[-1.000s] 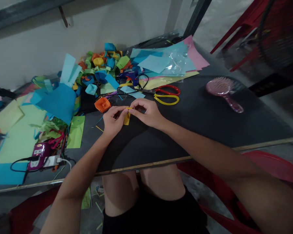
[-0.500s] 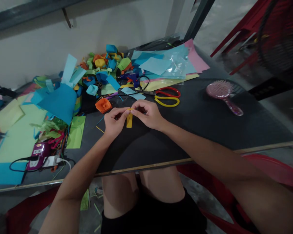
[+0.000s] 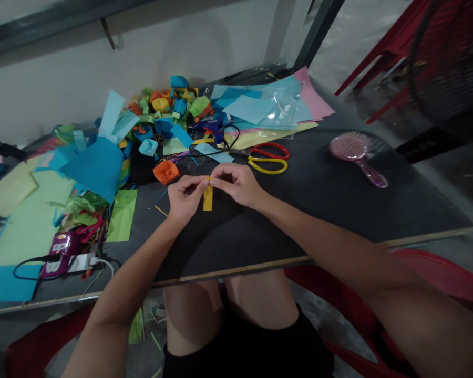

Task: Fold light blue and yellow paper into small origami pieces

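Note:
Between the fingertips of both hands hangs a narrow yellow paper strip [image 3: 207,199], pinched at its top end over the dark table. My left hand [image 3: 185,197] is closed on its left side, thumb against forefinger. From the right, my right hand [image 3: 238,184] pinches the same top end, its fingers curled. The fingertips hide how the top is folded. Just beyond my left hand sits an orange folded paper piece [image 3: 166,171]. Scissors [image 3: 268,157] with one red and one yellow handle loop lie behind my right hand.
A heap of folded paper pieces [image 3: 161,105] stands by the wall, beside a blue glue gun [image 3: 213,128] and blue paper sheets [image 3: 252,102]. A pink hairbrush [image 3: 357,152] lies right. At left are a blue paper cone [image 3: 96,165] and a purple corded device [image 3: 61,254].
Both hands keep their pinch on the yellow paper strip, and slightly more of it shows below the fingers. The whole view has shifted a little.

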Available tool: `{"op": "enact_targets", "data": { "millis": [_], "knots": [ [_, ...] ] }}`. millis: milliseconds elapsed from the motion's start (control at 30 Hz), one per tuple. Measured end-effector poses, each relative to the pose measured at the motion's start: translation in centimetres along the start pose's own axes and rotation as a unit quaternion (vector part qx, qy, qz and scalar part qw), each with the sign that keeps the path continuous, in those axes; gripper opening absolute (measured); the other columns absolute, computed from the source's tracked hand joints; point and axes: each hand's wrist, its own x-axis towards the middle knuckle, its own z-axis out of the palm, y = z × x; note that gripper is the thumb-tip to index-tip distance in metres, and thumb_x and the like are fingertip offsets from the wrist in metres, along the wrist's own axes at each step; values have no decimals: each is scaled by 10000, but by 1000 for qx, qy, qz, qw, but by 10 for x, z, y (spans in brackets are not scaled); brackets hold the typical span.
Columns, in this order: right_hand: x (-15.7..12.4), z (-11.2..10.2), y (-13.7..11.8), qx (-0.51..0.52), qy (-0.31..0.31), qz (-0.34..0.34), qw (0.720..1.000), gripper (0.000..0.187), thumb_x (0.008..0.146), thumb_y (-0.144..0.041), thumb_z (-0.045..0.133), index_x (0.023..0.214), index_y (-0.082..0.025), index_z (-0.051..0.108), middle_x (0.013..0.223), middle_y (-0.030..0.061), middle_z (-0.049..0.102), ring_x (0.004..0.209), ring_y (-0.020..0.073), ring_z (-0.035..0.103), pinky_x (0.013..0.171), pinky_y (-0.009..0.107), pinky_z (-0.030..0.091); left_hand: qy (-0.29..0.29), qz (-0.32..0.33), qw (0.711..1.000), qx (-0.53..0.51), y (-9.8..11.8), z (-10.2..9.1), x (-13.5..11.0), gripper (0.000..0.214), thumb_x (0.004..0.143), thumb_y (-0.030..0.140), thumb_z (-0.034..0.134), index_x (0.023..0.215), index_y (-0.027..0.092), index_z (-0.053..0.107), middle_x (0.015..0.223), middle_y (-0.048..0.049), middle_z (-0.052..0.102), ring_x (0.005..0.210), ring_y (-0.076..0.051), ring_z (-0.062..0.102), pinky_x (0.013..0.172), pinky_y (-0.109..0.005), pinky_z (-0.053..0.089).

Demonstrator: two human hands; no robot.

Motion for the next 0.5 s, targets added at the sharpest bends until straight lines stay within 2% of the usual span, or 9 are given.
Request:
{"op": "enact_targets", "data": {
  "millis": [167, 267, 400, 500],
  "knots": [
    [-1, 2, 1, 20, 14, 53, 998, 350, 788, -521, 723, 759, -174, 691, 688, 10, 638, 530, 90, 460, 490, 260, 340, 4, -3, 1000, 7, -2, -1, 3, 178, 790, 379, 761, 847, 216, 805, 745, -33, 728, 632, -113, 603, 597, -240, 475],
    [-4, 4, 1, 33, 28, 66, 997, 358, 744, -524, 762, 763, -174, 691, 653, -7, 618, 495, 73, 419, 466, 249, 324, -16, -12, 1000, 12, -2, -3, 7, 202, 772, 398, 777, 831, 206, 799, 739, -33, 733, 656, -119, 627, 629, -244, 495],
    [-6, 6, 0, 38, 45, 30, 998, 357, 663, -466, 837, 828, -185, 688, 783, 1, 653, 584, 89, 532, 521, 242, 428, -20, -57, 997, -55, -6, -3, 12, 278, 722, 457, 806, 838, 206, 784, 828, -42, 766, 749, -145, 689, 704, -268, 545],
    [-6, 8, 1, 7, 63, 6, 998, 325, 686, -428, 823, 868, -192, 694, 886, 27, 687, 671, 119, 609, 569, 257, 493, 0, -91, 991, -99, -11, 2, 12, 302, 686, 459, 828, 832, 201, 765, 842, -34, 765, 759, -137, 694, 731, -270, 554]
  ]
}}
